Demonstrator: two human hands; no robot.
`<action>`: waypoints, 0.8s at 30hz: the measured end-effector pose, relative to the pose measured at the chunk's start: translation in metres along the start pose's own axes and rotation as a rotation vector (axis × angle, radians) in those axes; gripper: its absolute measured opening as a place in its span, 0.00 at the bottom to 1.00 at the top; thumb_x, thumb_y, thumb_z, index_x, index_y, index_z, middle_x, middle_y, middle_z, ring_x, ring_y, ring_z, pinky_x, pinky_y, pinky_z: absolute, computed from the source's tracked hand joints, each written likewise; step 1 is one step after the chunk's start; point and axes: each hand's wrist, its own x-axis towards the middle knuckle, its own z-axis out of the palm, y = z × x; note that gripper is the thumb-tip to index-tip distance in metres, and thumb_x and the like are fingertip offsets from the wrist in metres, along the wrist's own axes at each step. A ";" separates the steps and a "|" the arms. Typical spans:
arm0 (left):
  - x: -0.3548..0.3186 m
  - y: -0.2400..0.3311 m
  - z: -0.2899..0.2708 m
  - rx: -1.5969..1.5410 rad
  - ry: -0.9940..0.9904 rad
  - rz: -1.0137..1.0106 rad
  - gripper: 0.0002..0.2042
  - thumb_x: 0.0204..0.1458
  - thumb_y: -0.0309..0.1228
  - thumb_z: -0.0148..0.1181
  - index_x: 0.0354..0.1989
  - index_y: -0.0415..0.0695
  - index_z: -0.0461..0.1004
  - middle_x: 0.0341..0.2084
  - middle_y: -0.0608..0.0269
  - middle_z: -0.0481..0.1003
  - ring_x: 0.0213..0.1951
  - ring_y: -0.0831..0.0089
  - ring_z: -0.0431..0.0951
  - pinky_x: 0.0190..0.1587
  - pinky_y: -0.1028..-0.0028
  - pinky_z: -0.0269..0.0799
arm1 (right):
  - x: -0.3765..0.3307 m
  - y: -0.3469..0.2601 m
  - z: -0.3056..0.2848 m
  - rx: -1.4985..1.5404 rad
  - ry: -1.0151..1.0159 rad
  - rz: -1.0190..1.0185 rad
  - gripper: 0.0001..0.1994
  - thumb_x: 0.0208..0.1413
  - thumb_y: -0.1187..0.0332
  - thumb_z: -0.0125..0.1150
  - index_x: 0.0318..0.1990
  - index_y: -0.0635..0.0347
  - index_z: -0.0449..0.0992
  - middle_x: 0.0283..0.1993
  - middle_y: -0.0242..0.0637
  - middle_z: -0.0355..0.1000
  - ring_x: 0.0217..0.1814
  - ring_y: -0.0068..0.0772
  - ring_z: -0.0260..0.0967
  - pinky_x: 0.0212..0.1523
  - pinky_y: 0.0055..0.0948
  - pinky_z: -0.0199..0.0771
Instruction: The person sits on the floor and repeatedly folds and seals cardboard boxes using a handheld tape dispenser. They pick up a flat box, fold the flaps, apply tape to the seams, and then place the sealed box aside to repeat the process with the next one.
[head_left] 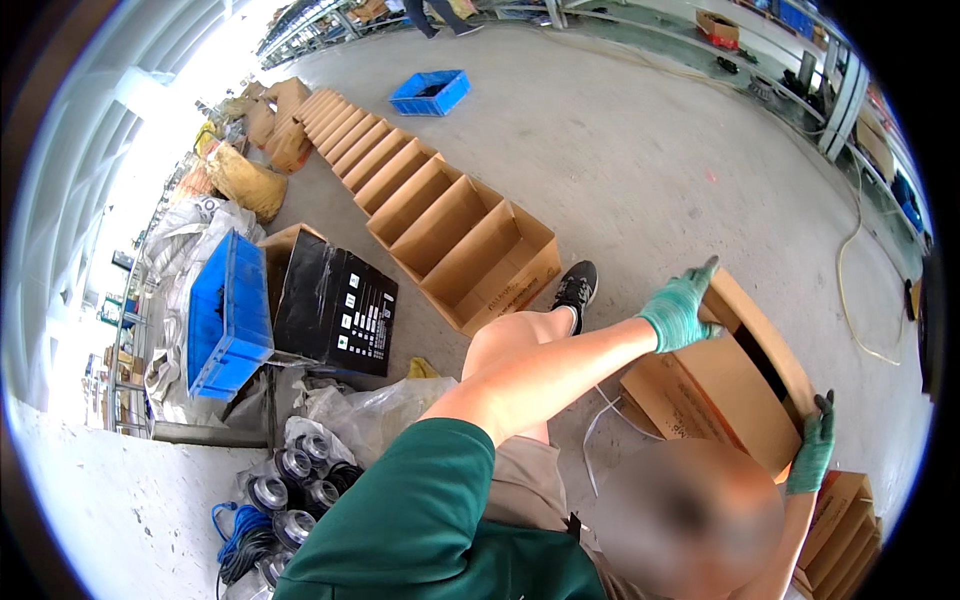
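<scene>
A brown cardboard box (730, 395) stands in front of me at the right, with its upper end open and a dark gap showing. My left hand (682, 308), in a green glove, is closed on the far left corner of a long flap (765, 340), thumb on the near side. The flap's right end is gripped by my right hand (814, 445), also gloved in green, with its fingers at the corner. A blurred patch covers some of the area below the box. White strapping (592, 440) lies on the floor beside it.
A long row of open cartons (470, 240) runs away to the upper left. More cartons (845, 530) stand at lower right. To the left are a black box (340, 305), a blue crate (230, 315) and several metal-rimmed parts (295, 465). Another blue crate (430, 92) lies farther off.
</scene>
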 end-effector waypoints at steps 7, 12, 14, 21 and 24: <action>-0.005 -0.011 0.018 -0.090 0.007 -0.118 0.28 0.66 0.38 0.48 0.72 0.41 0.52 0.65 0.44 0.61 0.60 0.44 0.65 0.64 0.57 0.63 | -0.017 -0.002 0.027 -0.276 0.002 -0.099 0.22 0.63 0.70 0.50 0.66 0.56 0.66 0.80 0.44 0.40 0.80 0.42 0.41 0.76 0.39 0.42; -0.008 -0.039 0.039 -0.444 -0.046 -0.161 0.30 0.67 0.35 0.46 0.73 0.39 0.46 0.70 0.44 0.54 0.70 0.50 0.55 0.71 0.63 0.52 | -0.022 -0.003 0.037 -0.356 0.027 -0.129 0.25 0.63 0.70 0.55 0.68 0.57 0.63 0.80 0.44 0.38 0.80 0.42 0.40 0.76 0.40 0.44; -0.006 -0.039 0.040 -0.363 -0.128 -0.148 0.32 0.66 0.34 0.47 0.74 0.38 0.42 0.72 0.44 0.50 0.73 0.54 0.50 0.73 0.65 0.48 | -0.022 -0.001 0.037 -0.397 0.015 -0.157 0.26 0.63 0.71 0.55 0.68 0.58 0.62 0.80 0.44 0.38 0.80 0.42 0.40 0.75 0.40 0.45; -0.010 -0.042 0.018 -0.265 -0.186 -0.063 0.33 0.64 0.34 0.48 0.74 0.41 0.42 0.52 0.45 0.73 0.51 0.54 0.74 0.58 0.60 0.67 | -0.027 -0.041 0.036 -0.090 -0.058 0.075 0.29 0.63 0.70 0.55 0.72 0.57 0.57 0.76 0.39 0.52 0.75 0.36 0.51 0.72 0.36 0.54; -0.005 -0.039 0.019 -0.250 -0.143 -0.094 0.33 0.65 0.35 0.49 0.75 0.50 0.40 0.55 0.45 0.73 0.52 0.53 0.76 0.58 0.60 0.69 | -0.014 -0.025 -0.019 0.021 0.233 0.214 0.19 0.66 0.64 0.54 0.62 0.56 0.70 0.51 0.37 0.77 0.46 0.34 0.77 0.49 0.32 0.76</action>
